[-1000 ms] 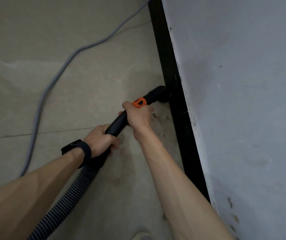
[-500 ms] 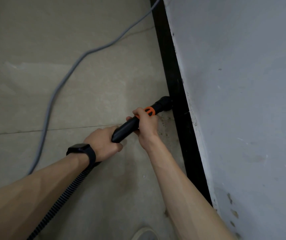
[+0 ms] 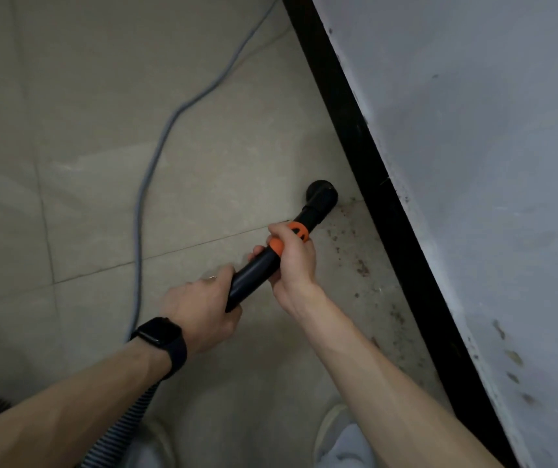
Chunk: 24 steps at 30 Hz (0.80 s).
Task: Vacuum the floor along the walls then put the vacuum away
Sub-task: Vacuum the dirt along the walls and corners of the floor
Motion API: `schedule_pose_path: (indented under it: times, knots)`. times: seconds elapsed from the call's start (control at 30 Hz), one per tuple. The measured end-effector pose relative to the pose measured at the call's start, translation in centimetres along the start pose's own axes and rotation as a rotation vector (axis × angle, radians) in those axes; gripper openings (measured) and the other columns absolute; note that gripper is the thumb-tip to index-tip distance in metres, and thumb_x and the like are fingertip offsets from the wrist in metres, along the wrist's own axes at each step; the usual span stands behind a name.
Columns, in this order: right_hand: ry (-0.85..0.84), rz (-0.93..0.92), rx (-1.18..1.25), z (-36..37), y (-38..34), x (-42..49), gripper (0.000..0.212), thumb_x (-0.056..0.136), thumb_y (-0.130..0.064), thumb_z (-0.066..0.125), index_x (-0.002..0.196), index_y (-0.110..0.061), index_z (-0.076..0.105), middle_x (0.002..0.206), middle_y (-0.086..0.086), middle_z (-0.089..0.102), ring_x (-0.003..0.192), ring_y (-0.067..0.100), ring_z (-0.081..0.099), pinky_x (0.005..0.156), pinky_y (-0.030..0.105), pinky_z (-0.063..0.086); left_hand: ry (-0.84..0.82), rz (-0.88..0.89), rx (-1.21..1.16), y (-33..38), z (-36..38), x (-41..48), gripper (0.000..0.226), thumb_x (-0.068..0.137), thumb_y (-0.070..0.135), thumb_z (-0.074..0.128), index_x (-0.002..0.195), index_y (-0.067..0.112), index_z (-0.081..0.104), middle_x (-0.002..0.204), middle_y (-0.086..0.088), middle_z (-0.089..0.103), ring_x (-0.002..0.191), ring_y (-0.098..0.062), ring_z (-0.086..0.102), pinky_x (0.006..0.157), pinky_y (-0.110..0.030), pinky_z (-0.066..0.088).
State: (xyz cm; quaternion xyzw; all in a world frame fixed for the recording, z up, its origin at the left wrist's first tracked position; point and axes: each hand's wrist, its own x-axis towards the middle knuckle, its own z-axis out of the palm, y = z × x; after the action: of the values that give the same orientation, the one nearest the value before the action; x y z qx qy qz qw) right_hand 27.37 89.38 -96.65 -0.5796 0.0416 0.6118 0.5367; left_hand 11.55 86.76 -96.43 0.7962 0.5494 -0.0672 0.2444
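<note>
**Two hands on the vacuum wand beside the skirting**

Both hands hold the black vacuum wand, which slants from near left up to far right across the tiled floor. The left hand wraps the near end of the tube with its fingers curled round it, and a dark watch sits on that wrist. The right hand grips farther along, its fingers closed around the orange collar.

Beyond the collar the wand ends in a round black nozzle that points down at the floor. It stands close to the black skirting, with a thin strip of tile showing between them. The skirting runs along the foot of a pale grey wall on the right.

Brown specks of dirt lie on the tile along the skirting, to the near right of the nozzle. A ribbed hose comes out from under the left forearm and runs to the near left edge. A grey cable snakes over the floor from the far side down toward the left wrist. A light shoe shows at the near edge, between the arms.
</note>
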Motion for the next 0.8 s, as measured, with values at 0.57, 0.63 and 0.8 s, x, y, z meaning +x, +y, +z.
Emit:
schedule_pose_path:
  times: [0.57,0.63,0.8]
  knots:
    - [0.078,0.143,0.024,-0.8,6.4,-5.7,0.015,0.086,0.001,0.063,0.077,-0.008,0.057,0.064,0.006,0.056,0.056,0.022,0.065,0.071,0.041,0.059,-0.162,0.19,0.296,-5.2,1.6,-5.6,0.036,0.087,0.05,0.043,0.11,0.029,0.026,0.09,0.003,0.063,0.071,-0.025,0.063,0.05,-0.029,0.028]
    - [0.083,0.143,0.037,-0.8,6.0,-5.5,0.015,0.085,0.002,0.061,0.076,-0.008,0.054,0.065,0.007,0.054,0.053,0.022,0.062,0.067,0.039,0.058,-0.15,0.197,0.294,-4.9,1.9,-5.4,0.037,0.087,0.051,0.043,0.11,0.028,0.026,0.09,0.003,0.063,0.072,-0.026,0.064,0.052,-0.029,0.032]
    - [0.119,0.103,0.06,-1.3,4.4,-4.3,0.015,0.084,0.001,0.057,0.075,-0.009,0.051,0.064,0.006,0.048,0.046,0.02,0.054,0.054,0.033,0.054,-0.109,0.223,0.263,-3.2,2.4,-3.6,0.035,0.087,0.05,0.045,0.105,0.028,0.025,0.091,0.002,0.064,0.073,-0.026,0.065,0.053,-0.031,0.034]
